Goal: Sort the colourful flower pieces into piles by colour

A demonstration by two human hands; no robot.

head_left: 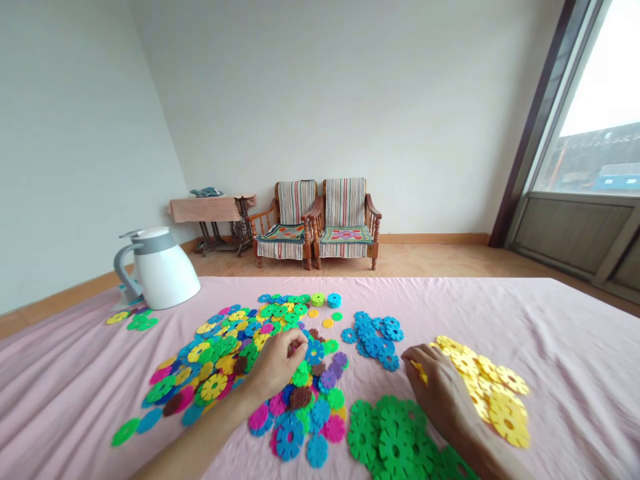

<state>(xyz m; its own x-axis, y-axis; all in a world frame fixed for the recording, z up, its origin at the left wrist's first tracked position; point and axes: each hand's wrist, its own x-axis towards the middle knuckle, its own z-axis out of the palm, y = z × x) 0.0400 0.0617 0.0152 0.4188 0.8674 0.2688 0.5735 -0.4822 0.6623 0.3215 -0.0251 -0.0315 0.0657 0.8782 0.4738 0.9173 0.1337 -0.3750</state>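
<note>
My left hand (pixel 281 357) is over the mixed heap of coloured notched discs (pixel 225 347), its fingers pinched together; what they hold, if anything, is too small to name. My right hand (pixel 434 375) has its fingers curled round a yellow disc (pixel 420 371), between the blue and yellow groups. To its right lies a pile of yellow discs (pixel 508 412). Large green discs (pixel 395 440) are heaped below it, nearest to me. Blue discs (pixel 374 339) form a loose group up and to its left.
A white and grey jug (pixel 165 270) stands at the left back of the pink cloth-covered table (pixel 565 347), with a few discs beside it. Small discs and two short stacks (pixel 334 301) lie at the back middle. Two wooden armchairs (pixel 345 220) stand beyond.
</note>
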